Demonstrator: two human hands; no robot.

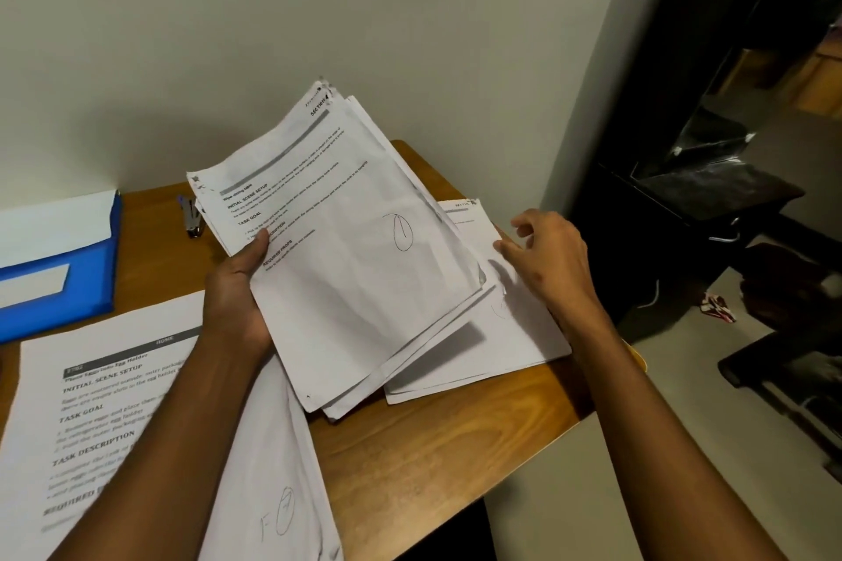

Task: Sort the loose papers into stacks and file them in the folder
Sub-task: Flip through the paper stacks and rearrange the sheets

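nearest to the person, at the bottom left, a big printed sheet (91, 415) lies flat on the brown wooden table (423, 460); it has bold headings, and the left arm crosses over it; beside it, under the same arm, another white sheet (282, 510) lies with a pen circle drawn on it; a little farther in, the left hand (241, 287) holds a thick bunch of papers (360, 251) up off the table, tilted, with the thumb pressed on top of the front page near its left edge and the other fingers hidden underneath; the front page has printed lines and a pen circle in the middle; to the right, a small stack of papers (515, 328) lies on the table, partly under the held bunch; the right hand (551, 255) is over the far right side of this stack with its fingers loosely curled, and the fingertips touch the top sheet's edge; i cannot tell if it pinches the sheet; farther back on the left, a blue folder (73, 273) lies open on the table with white paper inside it; near it, by the wall, sits a small stapler (191, 216); behind the table is a plain pale wall (273, 36); off to the far right there is dark furniture (711, 141)
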